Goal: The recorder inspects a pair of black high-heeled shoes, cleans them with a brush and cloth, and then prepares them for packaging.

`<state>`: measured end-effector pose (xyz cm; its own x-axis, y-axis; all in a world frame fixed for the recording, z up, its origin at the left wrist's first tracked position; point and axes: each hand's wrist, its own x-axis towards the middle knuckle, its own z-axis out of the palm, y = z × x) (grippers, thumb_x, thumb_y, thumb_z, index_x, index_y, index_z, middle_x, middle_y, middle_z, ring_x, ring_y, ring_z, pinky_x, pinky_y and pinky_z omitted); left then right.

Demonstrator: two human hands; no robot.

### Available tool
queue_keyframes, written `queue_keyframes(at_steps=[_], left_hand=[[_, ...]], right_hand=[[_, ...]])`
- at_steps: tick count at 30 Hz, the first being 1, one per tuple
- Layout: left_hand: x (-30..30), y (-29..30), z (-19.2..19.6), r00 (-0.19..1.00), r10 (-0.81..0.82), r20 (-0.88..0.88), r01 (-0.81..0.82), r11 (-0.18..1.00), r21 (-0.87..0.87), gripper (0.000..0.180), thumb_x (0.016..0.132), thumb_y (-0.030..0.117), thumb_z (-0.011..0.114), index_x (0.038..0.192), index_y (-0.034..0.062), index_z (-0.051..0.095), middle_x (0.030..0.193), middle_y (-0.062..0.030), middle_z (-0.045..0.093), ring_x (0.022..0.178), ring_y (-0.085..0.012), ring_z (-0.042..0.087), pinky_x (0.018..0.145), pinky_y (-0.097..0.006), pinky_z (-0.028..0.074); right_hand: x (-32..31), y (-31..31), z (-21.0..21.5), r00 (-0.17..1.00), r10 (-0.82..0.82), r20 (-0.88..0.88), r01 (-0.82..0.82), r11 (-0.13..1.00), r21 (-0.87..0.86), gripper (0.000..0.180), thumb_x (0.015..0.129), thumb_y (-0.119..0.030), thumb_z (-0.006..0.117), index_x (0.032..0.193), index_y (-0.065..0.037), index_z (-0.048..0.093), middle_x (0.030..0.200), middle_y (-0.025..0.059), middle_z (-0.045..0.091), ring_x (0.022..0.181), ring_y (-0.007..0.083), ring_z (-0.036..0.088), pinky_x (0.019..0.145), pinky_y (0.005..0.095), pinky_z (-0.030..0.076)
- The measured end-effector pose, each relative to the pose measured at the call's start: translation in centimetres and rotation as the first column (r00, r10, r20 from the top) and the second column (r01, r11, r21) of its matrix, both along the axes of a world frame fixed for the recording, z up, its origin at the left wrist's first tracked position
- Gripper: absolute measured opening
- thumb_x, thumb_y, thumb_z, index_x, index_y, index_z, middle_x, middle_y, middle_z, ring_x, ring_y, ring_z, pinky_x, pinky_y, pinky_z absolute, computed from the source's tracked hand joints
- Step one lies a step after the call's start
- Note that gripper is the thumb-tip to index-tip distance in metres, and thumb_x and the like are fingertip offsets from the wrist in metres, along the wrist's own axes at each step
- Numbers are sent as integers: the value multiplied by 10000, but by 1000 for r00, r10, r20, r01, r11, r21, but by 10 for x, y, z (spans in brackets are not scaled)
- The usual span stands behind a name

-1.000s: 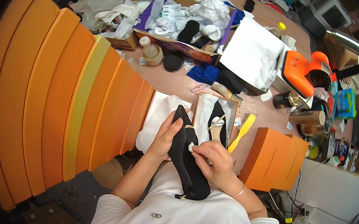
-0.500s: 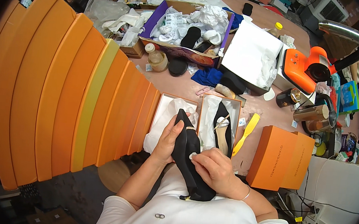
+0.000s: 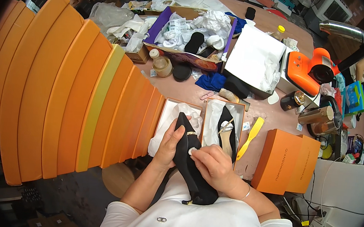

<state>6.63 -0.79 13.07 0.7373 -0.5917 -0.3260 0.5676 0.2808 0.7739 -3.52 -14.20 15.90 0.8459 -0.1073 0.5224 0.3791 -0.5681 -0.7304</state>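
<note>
My left hand (image 3: pixel 167 146) is closed around the toe end of a black pointed shoe (image 3: pixel 181 151) with a gold trim across its front. The shoe is tilted, toe pointing away from me, its other end against my white shirt. Between thumb and fingers of my right hand (image 3: pixel 217 167) is a small white wad (image 3: pixel 191 151), held against the shoe's dark side. What it is made of I cannot make out. Just beyond, a second black shoe (image 3: pixel 224 142) with a pale insole lies beside white tissue paper (image 3: pixel 213 123) in an open shoebox (image 3: pixel 203 135).
Stacked orange shoeboxes (image 3: pixel 72 102) rise at the left. A box lid with tissue (image 3: pixel 162 120), a yellow brush-like tool (image 3: pixel 250 138) and two orange boxes (image 3: pixel 280 161) lie around my hands. Farther back are a purple carton (image 3: pixel 155 26), a glass jar (image 3: pixel 162 66) and an orange machine (image 3: pixel 304 71).
My right hand has shifted slightly left and up along the shoe with the white wad. My left hand keeps its hold on the toe. The whole view has tilted a little.
</note>
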Motion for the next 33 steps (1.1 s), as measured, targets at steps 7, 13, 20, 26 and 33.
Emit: queue_keyframes(at_steps=[7, 13, 20, 26, 33], left_hand=[[-2, -1, 0, 1000, -15, -25, 14, 999, -33, 464, 972, 341, 538, 1325, 60, 426, 898, -48, 578, 760, -92, 600, 663, -224, 519], [0, -1, -8, 999, 21, -29, -20, 999, 30, 502, 977, 386, 505, 1341, 52, 416, 881, -100, 618, 740, -112, 619, 651, -238, 529], [1, 0, -2, 999, -5, -44, 3, 999, -49, 453, 970, 318, 549, 1320, 57, 429, 902, -25, 553, 762, -90, 589, 658, -227, 516], [4, -2, -1, 998, -21, -57, 19, 999, -49, 470, 961, 319, 561, 1328, 59, 425, 929, -26, 549, 774, -83, 583, 657, -222, 514], [4, -2, 1, 998, 4, -63, -8, 999, -50, 462, 964, 313, 557, 1328, 60, 424, 931, -24, 549, 775, -81, 585, 669, -217, 516]], right_hand=[[2, -3, 2, 998, 3, 57, -4, 1000, 13, 254, 718, -3, 735, 957, -8, 651, 827, 88, 586, 721, 244, 590, 647, 334, 480], [-9, 1, -3, 991, 112, -72, -111, 994, 16, 253, 717, -1, 737, 955, -10, 651, 829, 89, 589, 721, 246, 581, 645, 333, 478], [-1, -1, -3, 999, 41, -13, -40, 998, 37, 253, 707, 4, 741, 942, -6, 647, 837, 92, 593, 717, 252, 585, 641, 337, 482], [7, -2, 2, 999, 23, 29, -24, 999, 22, 237, 710, -2, 743, 926, -9, 647, 830, 87, 588, 709, 245, 584, 636, 335, 487], [-2, -1, 2, 998, 63, -20, -63, 997, 36, 238, 713, 6, 738, 930, -14, 645, 832, 92, 592, 718, 251, 583, 632, 336, 482]])
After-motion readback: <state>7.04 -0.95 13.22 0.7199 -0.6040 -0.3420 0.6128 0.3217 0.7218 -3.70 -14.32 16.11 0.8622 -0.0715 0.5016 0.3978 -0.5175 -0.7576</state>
